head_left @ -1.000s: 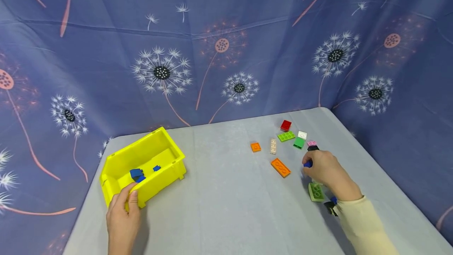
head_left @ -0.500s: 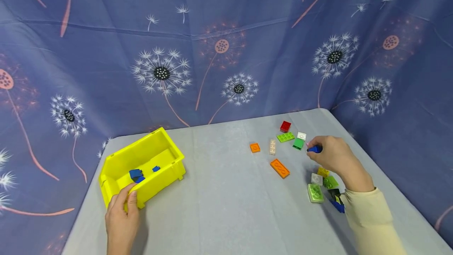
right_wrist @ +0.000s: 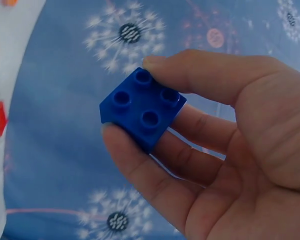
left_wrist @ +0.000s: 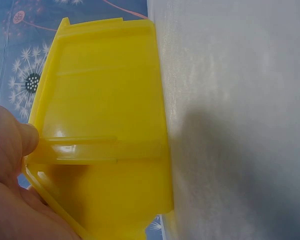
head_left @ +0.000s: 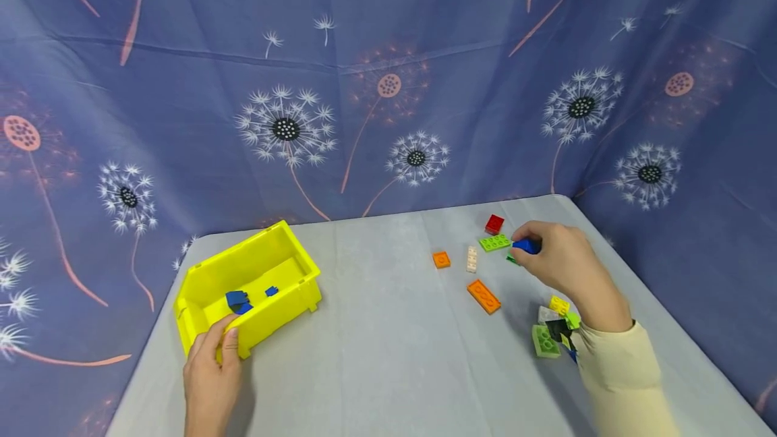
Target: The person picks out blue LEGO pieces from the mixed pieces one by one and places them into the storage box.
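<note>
My left hand [head_left: 210,380] grips the near wall of a yellow bin [head_left: 282,312], thumb outside and fingers over the rim. Several blue bricks [head_left: 237,301] lie on the bin floor. In the left wrist view the bin's outer wall [left_wrist: 105,95] fills the middle, with the thumb at its edge. On the right side, my right hand [head_left: 564,261] pinches a blue building brick [right_wrist: 142,107] between thumb and fingers. The right wrist view shows the brick's studs facing the camera. A green brick [head_left: 513,259] shows partly below that hand.
Near the right forearm lies a cluster with a light green brick [head_left: 544,342], a yellow brick [head_left: 559,305] and dark pieces. Farther back are a red brick [head_left: 494,224], a lime brick [head_left: 494,243], a cream brick [head_left: 471,259] and two orange pieces [head_left: 483,297]. A patterned cloth [head_left: 364,86] hangs behind the table.
My right hand has lifted the blue brick from beside the cluster and carried it back and slightly left. The left hand stays on the bin rim.
</note>
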`<state>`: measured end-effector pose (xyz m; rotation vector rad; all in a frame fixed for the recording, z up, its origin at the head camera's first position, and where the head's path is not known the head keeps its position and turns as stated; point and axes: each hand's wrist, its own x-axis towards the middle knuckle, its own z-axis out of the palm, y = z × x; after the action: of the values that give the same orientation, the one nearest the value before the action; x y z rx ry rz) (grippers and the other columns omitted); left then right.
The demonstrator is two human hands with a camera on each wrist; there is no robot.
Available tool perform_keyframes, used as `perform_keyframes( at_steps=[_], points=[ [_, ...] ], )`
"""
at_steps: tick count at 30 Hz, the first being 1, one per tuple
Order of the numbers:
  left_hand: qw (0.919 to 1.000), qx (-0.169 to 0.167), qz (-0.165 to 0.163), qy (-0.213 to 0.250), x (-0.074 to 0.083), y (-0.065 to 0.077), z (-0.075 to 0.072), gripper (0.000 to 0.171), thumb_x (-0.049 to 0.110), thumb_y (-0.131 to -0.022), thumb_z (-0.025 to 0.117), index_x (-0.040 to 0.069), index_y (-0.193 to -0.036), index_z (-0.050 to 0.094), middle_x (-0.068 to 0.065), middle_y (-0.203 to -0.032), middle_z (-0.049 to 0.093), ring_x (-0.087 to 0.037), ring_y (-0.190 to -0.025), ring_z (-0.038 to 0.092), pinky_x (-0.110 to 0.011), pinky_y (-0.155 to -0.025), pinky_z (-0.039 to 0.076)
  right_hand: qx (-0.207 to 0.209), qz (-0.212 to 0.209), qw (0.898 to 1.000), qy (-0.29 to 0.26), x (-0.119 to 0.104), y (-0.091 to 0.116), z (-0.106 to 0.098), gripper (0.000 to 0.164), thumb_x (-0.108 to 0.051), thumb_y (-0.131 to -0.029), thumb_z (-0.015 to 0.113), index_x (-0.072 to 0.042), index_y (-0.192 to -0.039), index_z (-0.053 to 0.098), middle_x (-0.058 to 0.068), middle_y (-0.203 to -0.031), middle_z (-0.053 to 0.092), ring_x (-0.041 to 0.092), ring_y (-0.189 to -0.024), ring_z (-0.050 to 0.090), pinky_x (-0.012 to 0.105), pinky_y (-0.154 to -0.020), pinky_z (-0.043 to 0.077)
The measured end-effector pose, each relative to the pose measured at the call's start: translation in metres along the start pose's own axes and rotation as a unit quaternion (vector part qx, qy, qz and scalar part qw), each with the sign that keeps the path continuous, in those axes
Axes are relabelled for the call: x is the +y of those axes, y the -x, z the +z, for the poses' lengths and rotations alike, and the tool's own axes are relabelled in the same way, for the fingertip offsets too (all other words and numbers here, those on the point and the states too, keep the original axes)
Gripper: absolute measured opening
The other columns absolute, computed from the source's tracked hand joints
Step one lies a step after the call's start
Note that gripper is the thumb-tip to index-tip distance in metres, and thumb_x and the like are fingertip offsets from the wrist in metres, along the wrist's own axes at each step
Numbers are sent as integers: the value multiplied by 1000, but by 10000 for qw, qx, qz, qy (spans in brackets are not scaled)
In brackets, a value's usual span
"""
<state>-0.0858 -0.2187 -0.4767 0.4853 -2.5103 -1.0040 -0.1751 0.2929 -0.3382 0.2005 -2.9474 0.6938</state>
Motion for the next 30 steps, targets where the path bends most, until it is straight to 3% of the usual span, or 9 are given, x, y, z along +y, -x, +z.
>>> perform_keyframes(
  at_steps=[6, 12, 25, 30],
  points=[
    [9998, -152, -153, -53, 1, 1, 1, 34, 27, -112, 46, 13, -138, 62, -21, -115, 59, -38, -106, 55, -53, -87, 40, 172, -256, 9995, -104, -22, -3, 1, 15, -18, -92, 75, -12, -106, 76, 8, -96, 74, 21, -68, 55, 34, -57, 46],
    [9991, -256, -297, -150, 0, -1, 0, 36, 30, -112, 45, 14, -140, 61, -20, -116, 58, -36, -106, 53, -51, -85, 39, 432, -648, 9969, -115, -44, -9, 6, 15, -19, -91, 77, -13, -105, 77, 7, -99, 76, 19, -72, 61, 34, -61, 50],
    [9996, -184, -209, -107, -1, 0, 0, 36, 31, -112, 44, 13, -139, 61, -22, -119, 59, -40, -109, 54, -57, -90, 40, 370, -1125, 9912, -598, -103, -25, 25, 15, -20, -92, 76, -19, -107, 77, 2, -101, 75, 16, -75, 65, 37, -70, 56],
    [10000, 24, -13, -76, -1, 1, 1, 33, 27, -111, 48, 13, -136, 64, -21, -114, 61, -38, -106, 56, -54, -87, 40, 417, -1352, 9850, -991, -124, -30, 33, 13, -17, -92, 74, -19, -104, 77, -1, -100, 74, 15, -75, 64, 34, -69, 55]
  ],
)
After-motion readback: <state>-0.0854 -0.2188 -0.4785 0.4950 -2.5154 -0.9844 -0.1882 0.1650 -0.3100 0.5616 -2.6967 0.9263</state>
